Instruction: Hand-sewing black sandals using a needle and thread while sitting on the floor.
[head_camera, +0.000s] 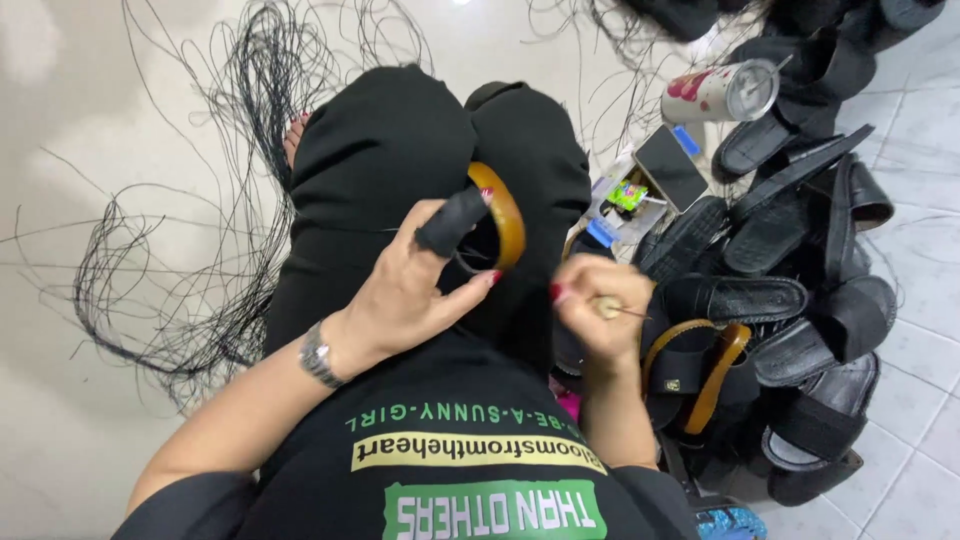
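Tan-edged black leather sandal (500, 215) rests on the lap, gripped by the left hand (425, 285); right hand (592, 310) pinches a thin needle (625, 312) shut. Red-and-white cup (715, 93) lies beyond.

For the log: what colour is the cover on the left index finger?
Black; the finger cover on the left hand shows best in the head view.

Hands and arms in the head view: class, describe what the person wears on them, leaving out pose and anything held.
The left hand has a black cover on its forefinger and a silver wristwatch. The right hand wears nothing visible. Nails on both are painted red. Both forearms are bare; dark short sleeves show near the bottom edge.
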